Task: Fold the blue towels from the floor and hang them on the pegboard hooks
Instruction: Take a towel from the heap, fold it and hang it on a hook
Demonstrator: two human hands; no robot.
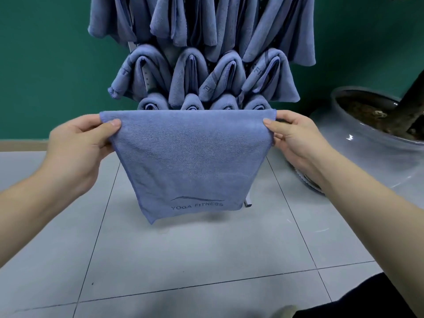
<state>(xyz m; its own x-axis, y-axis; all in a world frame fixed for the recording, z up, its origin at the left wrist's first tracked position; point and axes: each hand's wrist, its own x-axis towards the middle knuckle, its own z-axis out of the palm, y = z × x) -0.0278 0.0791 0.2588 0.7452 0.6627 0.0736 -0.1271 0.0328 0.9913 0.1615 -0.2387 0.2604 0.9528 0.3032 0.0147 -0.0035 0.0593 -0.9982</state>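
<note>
At the far side of the pale grey tiled floor (160, 260), in front of you, stands the white pegboard rack (131, 45), almost wholly covered by rows of folded blue terry towels (188, 72) draped over its hooks, with a large glazed grey plant pot (358, 143) to its right. Nearer, you hold a blue terry towel printed YOGA FITNESS (188, 157) stretched flat in the air, clear of the floor. Your left hand (78, 145) pinches its top left corner and your right hand (296, 138) its top right corner, thumbs on the near face.
</note>
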